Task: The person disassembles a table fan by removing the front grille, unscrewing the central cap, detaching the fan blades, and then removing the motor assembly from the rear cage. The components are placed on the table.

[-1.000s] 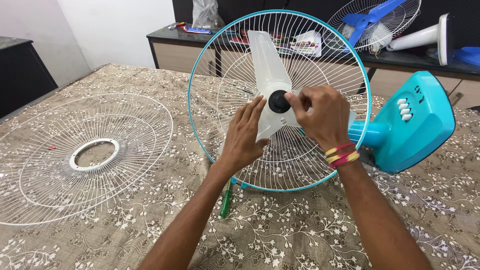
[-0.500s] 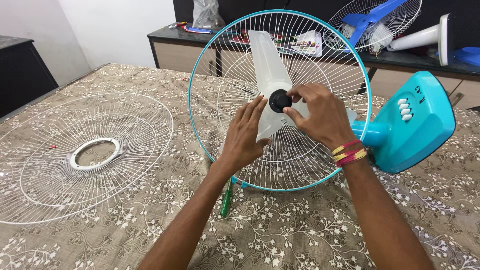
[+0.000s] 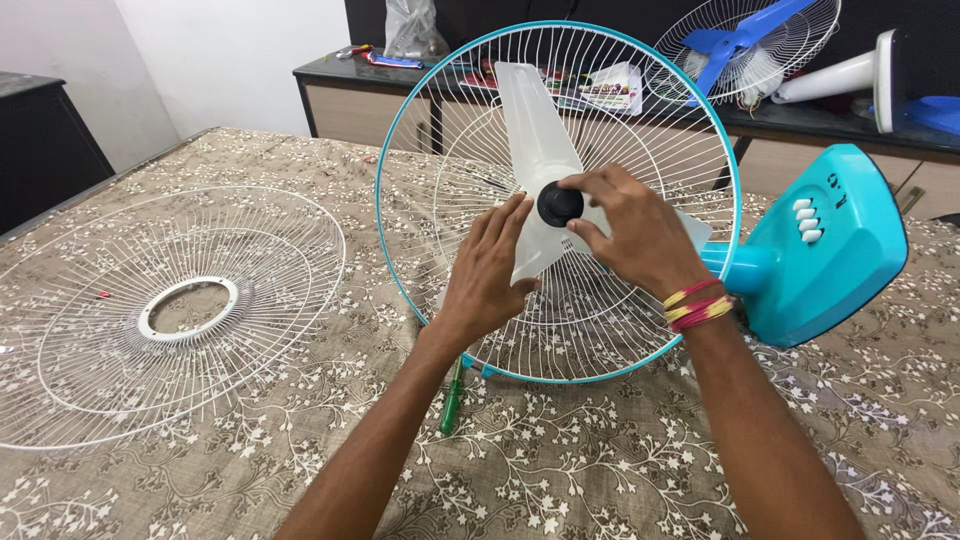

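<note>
A table fan lies on its side on the patterned cloth, its turquoise base (image 3: pixel 830 245) at the right. Its rear wire guard (image 3: pixel 640 120) with a turquoise rim stands upright and faces me. A translucent white blade (image 3: pixel 535 130) sits on the shaft inside the guard. At the hub, my right hand (image 3: pixel 635 230) pinches the round black cap (image 3: pixel 558 204) with thumb and fingers. My left hand (image 3: pixel 488 268) lies flat against the lower-left blade, fingers straight, and steadies it.
A loose white wire guard (image 3: pixel 165 310) lies flat on the left of the cloth-covered table (image 3: pixel 600 470). A green-handled screwdriver (image 3: pixel 450 398) lies under my left forearm. Behind, a sideboard (image 3: pixel 350 95) carries another fan (image 3: pixel 745 45) with blue blades, papers and a bag.
My right hand has turned on the black cap, its fingers shifting around it. The left hand and the blade have stayed in place.
</note>
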